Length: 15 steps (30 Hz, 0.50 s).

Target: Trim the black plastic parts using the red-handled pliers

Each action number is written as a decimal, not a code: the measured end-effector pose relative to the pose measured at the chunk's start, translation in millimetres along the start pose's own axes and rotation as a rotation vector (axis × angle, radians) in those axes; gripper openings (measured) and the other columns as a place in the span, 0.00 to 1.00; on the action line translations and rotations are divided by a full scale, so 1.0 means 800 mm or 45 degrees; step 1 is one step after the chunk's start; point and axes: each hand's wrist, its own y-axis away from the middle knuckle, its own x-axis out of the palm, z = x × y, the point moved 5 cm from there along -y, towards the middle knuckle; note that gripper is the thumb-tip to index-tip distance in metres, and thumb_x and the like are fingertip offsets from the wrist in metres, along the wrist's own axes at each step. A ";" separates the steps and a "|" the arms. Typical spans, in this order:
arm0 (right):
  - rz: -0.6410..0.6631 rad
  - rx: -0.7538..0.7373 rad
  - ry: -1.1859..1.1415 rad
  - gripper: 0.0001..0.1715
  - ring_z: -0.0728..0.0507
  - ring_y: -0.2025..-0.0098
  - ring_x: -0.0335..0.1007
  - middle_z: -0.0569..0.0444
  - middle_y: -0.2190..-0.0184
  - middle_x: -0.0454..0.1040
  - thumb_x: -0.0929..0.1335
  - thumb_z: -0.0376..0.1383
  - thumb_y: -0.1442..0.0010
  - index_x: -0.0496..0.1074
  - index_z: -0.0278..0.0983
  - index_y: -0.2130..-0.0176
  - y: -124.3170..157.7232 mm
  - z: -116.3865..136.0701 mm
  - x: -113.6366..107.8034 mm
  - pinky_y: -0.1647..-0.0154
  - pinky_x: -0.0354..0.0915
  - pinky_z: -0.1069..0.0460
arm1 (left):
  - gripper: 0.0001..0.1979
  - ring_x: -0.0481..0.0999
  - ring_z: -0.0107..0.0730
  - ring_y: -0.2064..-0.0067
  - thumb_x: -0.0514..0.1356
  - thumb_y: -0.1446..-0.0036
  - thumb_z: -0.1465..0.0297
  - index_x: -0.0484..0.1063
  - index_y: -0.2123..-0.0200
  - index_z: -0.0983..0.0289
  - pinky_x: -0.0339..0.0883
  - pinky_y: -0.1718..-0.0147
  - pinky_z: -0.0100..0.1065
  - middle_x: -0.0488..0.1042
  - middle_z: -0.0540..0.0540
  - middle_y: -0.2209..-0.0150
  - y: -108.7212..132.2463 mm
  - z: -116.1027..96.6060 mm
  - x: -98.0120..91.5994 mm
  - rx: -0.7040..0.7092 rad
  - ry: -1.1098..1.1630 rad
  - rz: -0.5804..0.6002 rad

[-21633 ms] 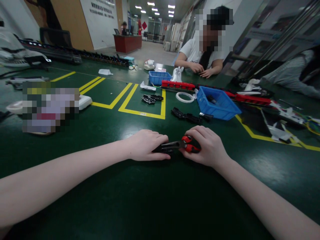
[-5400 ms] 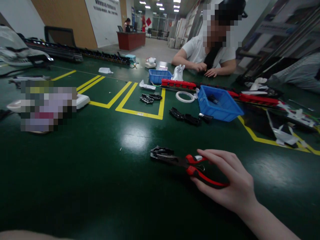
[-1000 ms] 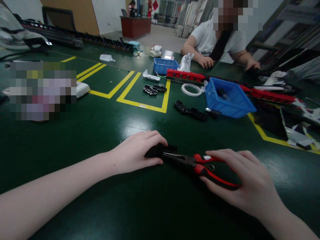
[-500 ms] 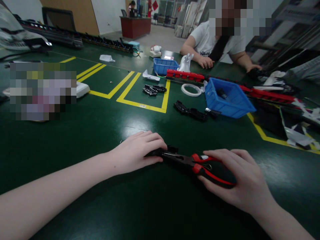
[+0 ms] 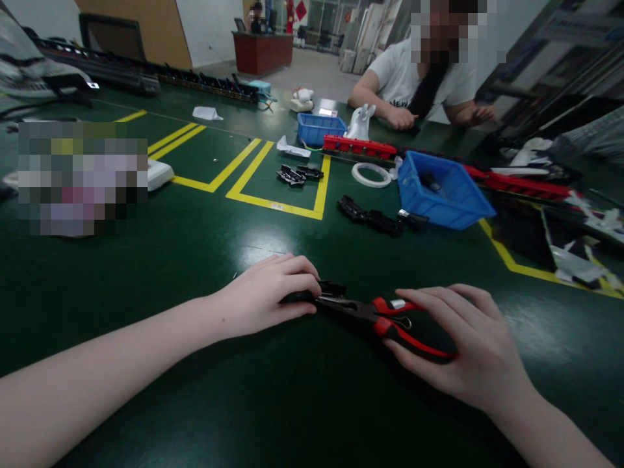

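Note:
My left hand (image 5: pixel 275 296) is closed around a small black plastic part (image 5: pixel 334 288), holding it low over the green table. Most of that part is hidden beneath the fingers. My right hand (image 5: pixel 468 344) grips a pair of long-nose pliers (image 5: pixel 377 318) with red and black handles. The handles are spread and a small wire spring shows between them. The plier tips reach the black part right beside my left fingertips; whether the jaws have closed on it I cannot tell.
Beyond my hands lie more black plastic parts (image 5: pixel 370 216), a roll of white tape (image 5: pixel 371 175) and a blue bin (image 5: pixel 441 195). A smaller blue bin (image 5: pixel 319 130) and a red strip (image 5: pixel 361 146) stand farther back. Across the table (image 5: pixel 205 403) sits another person (image 5: pixel 400 78).
My hands and the pliers stay almost in place, with only a slight shift. The person across has lifted a hand off the dark things at the right.

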 end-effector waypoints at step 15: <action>-0.030 0.101 -0.056 0.28 0.34 0.60 0.75 0.47 0.58 0.78 0.72 0.41 0.44 0.66 0.42 0.46 0.005 -0.011 -0.005 0.55 0.64 0.36 | 0.06 0.71 0.38 0.50 0.60 0.36 0.70 0.74 0.56 0.61 0.67 0.50 0.40 0.72 0.55 0.49 0.001 0.000 -0.002 -0.030 0.052 0.003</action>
